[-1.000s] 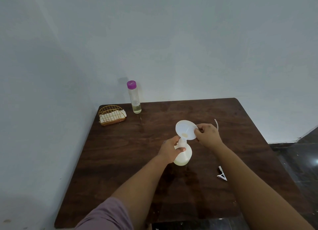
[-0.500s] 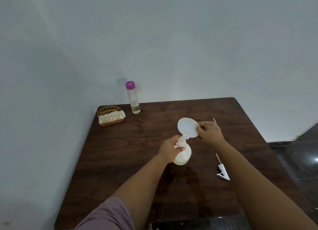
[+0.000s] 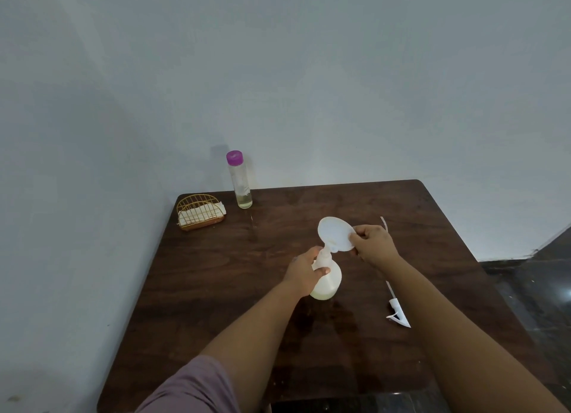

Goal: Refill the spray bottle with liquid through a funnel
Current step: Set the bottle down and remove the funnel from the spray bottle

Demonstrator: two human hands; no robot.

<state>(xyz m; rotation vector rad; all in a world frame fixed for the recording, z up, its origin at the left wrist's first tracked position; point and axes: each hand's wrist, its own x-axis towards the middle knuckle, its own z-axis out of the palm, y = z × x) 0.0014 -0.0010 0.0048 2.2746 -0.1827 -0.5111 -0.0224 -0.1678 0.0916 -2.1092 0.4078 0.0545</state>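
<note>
The spray bottle (image 3: 328,281), standing near the middle of the table (image 3: 216,273) with pale liquid low inside, was gripped round its neck by the left hand (image 3: 304,273). The white funnel (image 3: 335,234), tilted with its spout at the bottle mouth, was pinched at its rim by the right hand (image 3: 372,245). A purple-capped clear bottle (image 3: 239,180) held a little yellowish liquid at the far edge.

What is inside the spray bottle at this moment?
The spray bottle holds pale yellowish liquid in its lower part. The left hand covers its near side, so the exact level is hidden.
</note>
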